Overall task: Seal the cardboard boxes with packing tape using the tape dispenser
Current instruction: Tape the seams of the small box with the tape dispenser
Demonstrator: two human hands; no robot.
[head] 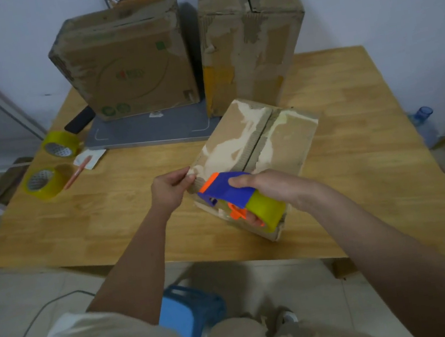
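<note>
Small cardboard box (256, 151) under both hands, tape dispenser (234, 198) poised at its near edge.

Right hand (270, 187) wrapped around the blue-and-orange dispenser, yellow roll at the wrist end, nose at the box's near corner; left hand (172, 188) just beside it, fingers pinching what looks like the tape end or that corner — too blurred to tell. Centre seam running away from the hands, untaped. Likely trouble: tape laid off the seam, or wrinkling if the pinch slips. Two larger boxes (127, 64) well beyond, spare rolls (51, 168) off past the left hand.
</note>
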